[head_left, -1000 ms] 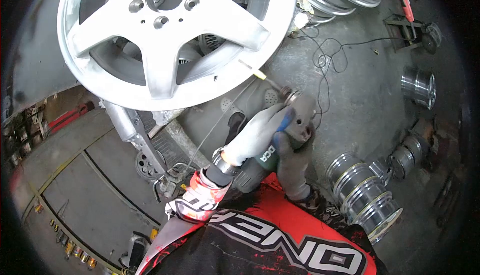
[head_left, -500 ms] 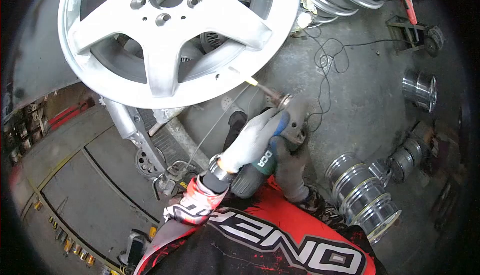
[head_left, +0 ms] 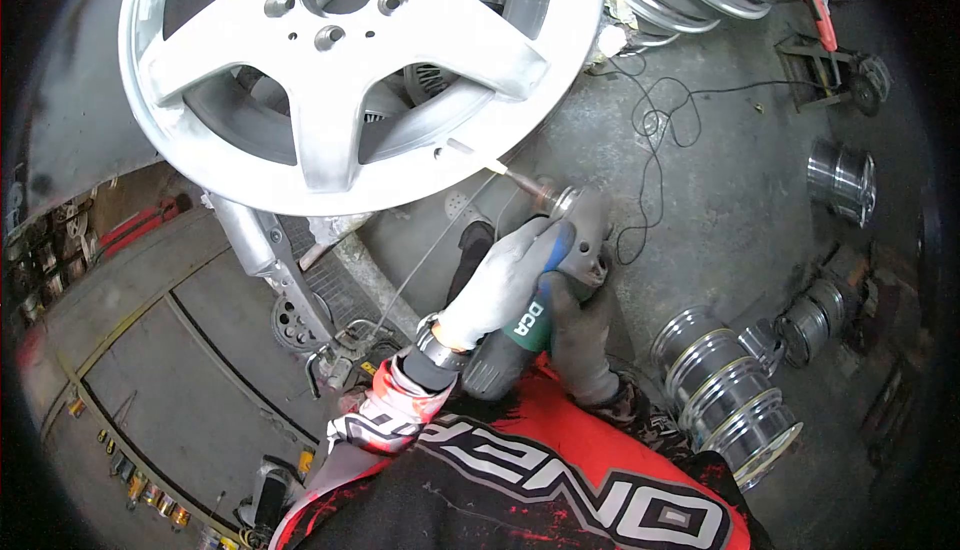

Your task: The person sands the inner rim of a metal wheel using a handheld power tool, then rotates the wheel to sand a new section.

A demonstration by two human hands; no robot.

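Observation:
A silver five-spoke alloy wheel (head_left: 330,120) lies face up in front of me. With both gloved hands I hold a DCA power grinder (head_left: 532,320), its body black and green with a grey metal head. My left hand (head_left: 510,275), in a white glove under a wristwatch, is closed round its neck. My right hand (head_left: 585,340), in a greyer glove, grips the other side; some of its fingers are hidden behind the tool. From the head a slim shaft with a thin bit (head_left: 475,153) points up-left over the wheel's outer rim, near a small hole.
Under the wheel is a metal stand (head_left: 255,240). Polished rims (head_left: 720,380) are stacked at the lower right, with another rim (head_left: 840,185) farther back. A black cable (head_left: 655,180) loops over the floor. At the left lies a dark mat (head_left: 200,350).
The grinder's head and bit look sharper now, less blurred. The yellowish patch by the bit looks paler. My hands keep their hold, and the wheel sits almost the same in view.

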